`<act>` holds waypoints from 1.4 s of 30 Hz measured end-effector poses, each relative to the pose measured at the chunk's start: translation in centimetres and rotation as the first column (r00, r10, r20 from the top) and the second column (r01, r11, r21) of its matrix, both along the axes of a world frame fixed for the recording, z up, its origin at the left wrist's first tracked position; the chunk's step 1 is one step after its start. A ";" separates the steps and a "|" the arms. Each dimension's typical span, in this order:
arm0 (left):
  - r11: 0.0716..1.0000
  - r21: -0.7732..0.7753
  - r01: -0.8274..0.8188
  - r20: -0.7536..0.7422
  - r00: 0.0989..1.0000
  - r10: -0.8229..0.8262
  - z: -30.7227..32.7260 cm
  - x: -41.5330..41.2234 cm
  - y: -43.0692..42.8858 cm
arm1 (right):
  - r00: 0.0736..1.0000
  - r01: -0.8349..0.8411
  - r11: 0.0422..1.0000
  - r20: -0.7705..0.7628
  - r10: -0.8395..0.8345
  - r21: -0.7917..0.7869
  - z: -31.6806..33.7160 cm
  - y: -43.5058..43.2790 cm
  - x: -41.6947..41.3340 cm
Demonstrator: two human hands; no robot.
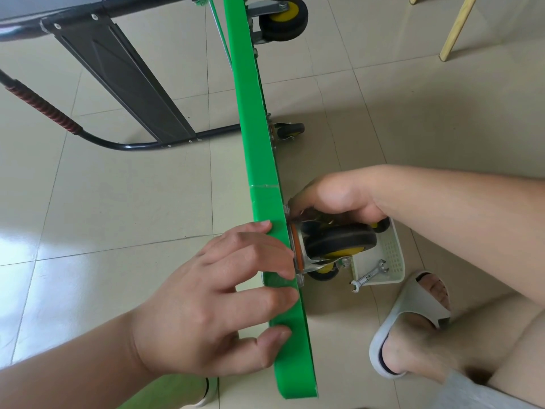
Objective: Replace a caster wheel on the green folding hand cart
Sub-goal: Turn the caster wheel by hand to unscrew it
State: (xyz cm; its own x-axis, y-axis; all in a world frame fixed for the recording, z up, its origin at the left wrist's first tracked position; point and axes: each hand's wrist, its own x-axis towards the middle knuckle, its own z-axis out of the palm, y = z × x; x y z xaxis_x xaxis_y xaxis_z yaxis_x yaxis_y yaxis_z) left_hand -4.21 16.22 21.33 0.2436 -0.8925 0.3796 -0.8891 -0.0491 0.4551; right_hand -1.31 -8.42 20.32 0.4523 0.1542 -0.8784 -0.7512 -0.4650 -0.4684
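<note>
The green folding hand cart (259,149) stands on its edge on the tiled floor, its underside facing right. A caster wheel (339,240) with black tyre, yellow hub and silver bracket sits against the underside near the cart's near end. My left hand (224,302) holds the green edge, fingers curled over it toward the caster's plate. My right hand (336,199) reaches in from the right and curls around the top of the caster bracket at the cart; its fingertips are hidden. Two more casters (283,19) (290,131) are mounted farther along.
A white basket (389,252) sits on the floor behind the caster, with a silver wrench (368,274) leaning out of it and another wheel partly hidden inside. The cart's black handle frame (118,72) lies to the left. My slippered foot (413,323) is at lower right. A wooden leg (457,28) stands far right.
</note>
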 end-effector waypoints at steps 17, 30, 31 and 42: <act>1.000 0.001 0.002 -0.001 1.000 -0.002 0.1 0.0 0.1 | 1.000 0.015 0.999 0.004 -0.016 0.045 -1.0 -0.8 0.4; 1.000 0.011 0.007 -0.009 1.000 -0.007 0.1 0.0 0.1 | 0.996 -0.028 0.998 0.079 0.032 -0.047 -0.8 -0.2 0.4; 1.000 0.012 0.008 -0.010 1.000 -0.007 0.1 0.0 0.1 | 0.997 -0.021 0.999 0.079 0.023 -0.030 -0.9 -0.3 0.4; 1.000 0.005 0.004 -0.009 1.000 -0.004 0.0 0.0 0.1 | 0.999 0.025 0.999 0.045 -0.026 0.035 -0.9 -0.4 0.4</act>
